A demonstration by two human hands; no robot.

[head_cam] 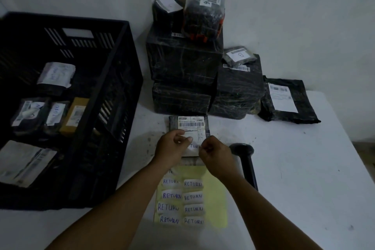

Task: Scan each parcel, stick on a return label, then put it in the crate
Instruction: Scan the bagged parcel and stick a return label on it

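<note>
**Return label going onto the small parcel**

At nine o'clock the crate (113, 79) holds labelled parcels. At centre, the left hand (172, 146) and right hand (215, 154), fingers curled, pinch a return label (192, 147) over the small parcel (189, 126). Sticking is the step in hand; next it likely needs pressing flat. The scanner (246, 160) lies at three o'clock.

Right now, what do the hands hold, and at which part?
Both hands pinch one return label over the small parcel: the left hand at its left edge, the right hand at its right edge.
</note>
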